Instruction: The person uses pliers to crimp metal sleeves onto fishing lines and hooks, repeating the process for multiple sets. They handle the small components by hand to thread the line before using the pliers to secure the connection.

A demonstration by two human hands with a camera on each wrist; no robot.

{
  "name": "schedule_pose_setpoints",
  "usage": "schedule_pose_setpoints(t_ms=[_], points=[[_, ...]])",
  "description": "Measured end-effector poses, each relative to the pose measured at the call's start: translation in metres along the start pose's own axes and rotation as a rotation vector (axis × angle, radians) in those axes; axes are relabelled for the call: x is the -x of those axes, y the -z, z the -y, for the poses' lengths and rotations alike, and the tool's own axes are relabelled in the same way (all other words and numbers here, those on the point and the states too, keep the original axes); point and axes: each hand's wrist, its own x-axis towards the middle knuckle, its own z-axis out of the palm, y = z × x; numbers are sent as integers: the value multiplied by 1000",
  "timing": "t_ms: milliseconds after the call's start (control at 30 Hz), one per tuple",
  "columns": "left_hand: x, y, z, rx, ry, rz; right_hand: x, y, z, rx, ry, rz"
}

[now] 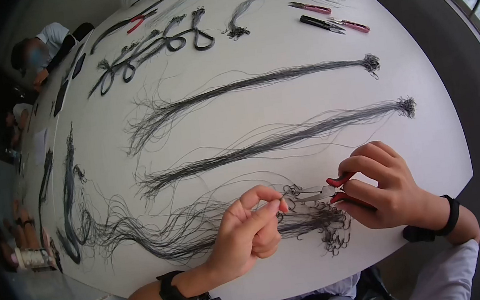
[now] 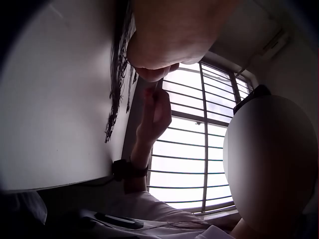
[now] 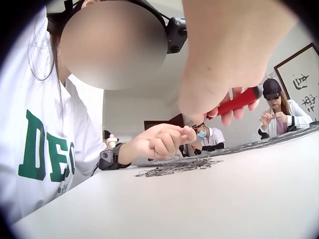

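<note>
In the head view, my left hand pinches a thin dark line between thumb and forefinger, above the near bundle of dark lines. My right hand grips long-nosed pliers with red-and-black handles. Their slim metal jaws are parted and point left at the left fingertips. Below the pliers lie the curved, hook-like ends of the near bundle. One red handle shows under the right hand in the right wrist view. The left wrist view hides what the left fingers pinch.
Two straight bundles lie across the white table beyond my hands. Snips with pink handles and black snips lie at the back right. Looped bundles and red-handled pliers are at the back left. Other people sit around.
</note>
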Motion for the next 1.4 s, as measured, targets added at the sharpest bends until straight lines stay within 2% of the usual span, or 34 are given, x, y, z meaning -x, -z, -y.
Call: schedule_pose_setpoints(t_ms=[167, 500, 700, 767, 1000, 1067, 1200, 1300, 1367, 1400], points=[[1, -3, 0, -10, 3, -17, -3, -1, 6, 130, 89, -64], [1, -3, 2, -23, 38, -33, -4, 0, 15, 266, 135, -56], [2, -2, 0, -155, 41, -5, -4, 6, 10, 133, 97, 46], [2, -2, 0, -290, 23, 6, -4, 8, 8, 67, 85, 84], [3, -8, 1, -463, -62, -25, 0, 8, 4, -56, 48, 117], [3, -9, 1, -590, -84, -38, 1, 7, 3, -171, 28, 113], [3, -6, 4, -634, -108, -39, 2, 6, 2, -233, -2, 134], [3, -4, 6, -710, -143, -54, 2, 3, 1, -322, -62, 130], [3, -3, 9, -754, -172, -78, 4, 2, -1, -489, -183, 192], [4, -3, 9, -751, -175, -82, 3, 4, -1, -490, -179, 197]])
